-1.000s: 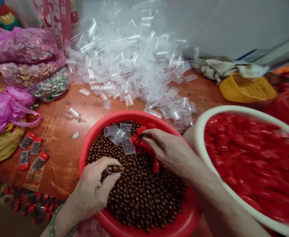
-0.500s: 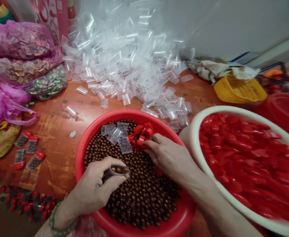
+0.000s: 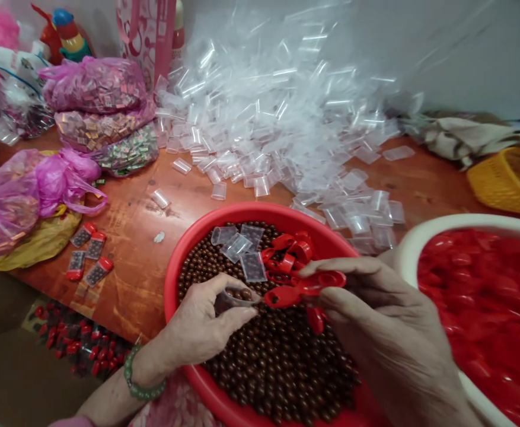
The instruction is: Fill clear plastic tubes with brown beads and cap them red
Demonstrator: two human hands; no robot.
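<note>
Between the thumb and fingers of my left hand [image 3: 209,320] is a clear plastic container [image 3: 238,295], its open end facing right and brown balls inside. My right hand [image 3: 379,314] pinches a red plastic cap [image 3: 302,289] with a hinged flap, just right of the container's mouth. Whether the two touch I cannot tell. Both hands are over a red basin [image 3: 188,234] full of small brown balls [image 3: 281,356]. On the balls lie several empty clear containers [image 3: 254,266] and a small heap of red caps [image 3: 293,249].
A white tub [image 3: 408,249] of red caps stands right. Behind the basin spreads a big pile of clear containers [image 3: 260,118]. Several filled containers [image 3: 94,244] lie left, near pink bags [image 3: 95,83]. A box [image 3: 2,332] below holds more filled ones. A yellow basket [image 3: 504,181] sits far right.
My right hand has lifted a red cap from the heap in the basin and brought it beside the container in my left hand. The view has swung left.
</note>
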